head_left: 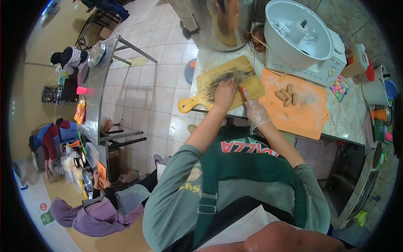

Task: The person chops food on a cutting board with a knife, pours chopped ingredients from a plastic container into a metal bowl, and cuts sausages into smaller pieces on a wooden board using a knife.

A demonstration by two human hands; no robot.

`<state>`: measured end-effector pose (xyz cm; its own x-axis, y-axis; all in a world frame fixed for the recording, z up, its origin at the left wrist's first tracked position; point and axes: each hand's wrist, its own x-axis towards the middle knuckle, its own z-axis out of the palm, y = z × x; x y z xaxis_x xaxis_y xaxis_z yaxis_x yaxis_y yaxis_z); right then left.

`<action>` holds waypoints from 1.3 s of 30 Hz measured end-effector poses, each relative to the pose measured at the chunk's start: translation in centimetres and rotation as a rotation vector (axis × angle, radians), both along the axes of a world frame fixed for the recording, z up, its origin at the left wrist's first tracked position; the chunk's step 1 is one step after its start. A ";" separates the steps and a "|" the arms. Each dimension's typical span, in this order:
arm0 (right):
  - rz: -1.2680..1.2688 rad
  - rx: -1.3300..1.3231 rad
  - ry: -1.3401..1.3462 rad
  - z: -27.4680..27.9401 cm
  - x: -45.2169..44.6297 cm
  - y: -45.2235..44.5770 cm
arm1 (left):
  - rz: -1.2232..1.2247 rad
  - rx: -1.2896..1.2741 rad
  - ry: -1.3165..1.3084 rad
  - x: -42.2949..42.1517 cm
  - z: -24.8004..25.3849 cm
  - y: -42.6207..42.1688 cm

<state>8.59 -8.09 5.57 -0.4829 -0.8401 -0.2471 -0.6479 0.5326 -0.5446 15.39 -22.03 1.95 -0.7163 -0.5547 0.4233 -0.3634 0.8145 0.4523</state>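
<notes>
A worn wooden cutting board with a round handle lies on the counter, its middle darkened. My bare left hand is over this board, fingers bent and pressed together at something small and dark that I cannot make out. My right hand, in a clear plastic glove, is at the board's near right edge. Its fingers are closed around a slim tool with a red part, which looks like a knife; most of it is hidden. Several brown finger-shaped pieces lie on an orange cutting mat to the right.
Behind the mat stands a white mixer with its bowl. A large clear container stands behind the wooden board. Bottles and colourful packets are at the right. Two people work around a metal table on the left.
</notes>
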 end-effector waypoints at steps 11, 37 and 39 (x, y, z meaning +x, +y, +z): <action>0.010 -0.051 -0.012 0.4 0.5 1.4 | -0.009 0.009 -0.008 0.0 0.5 0.1; -0.014 -0.007 -0.095 -1.2 0.8 3.8 | -0.003 0.091 0.012 0.9 0.2 0.1; -0.041 -0.038 -0.077 0.0 0.9 3.2 | 0.002 0.060 -0.002 0.7 0.0 0.2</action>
<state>9.50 -4.93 5.54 -0.4977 -0.8295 -0.2533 -0.5818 0.5359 -0.6119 16.12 -21.82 1.94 -0.7160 -0.5807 0.3876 -0.3662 0.7850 0.4996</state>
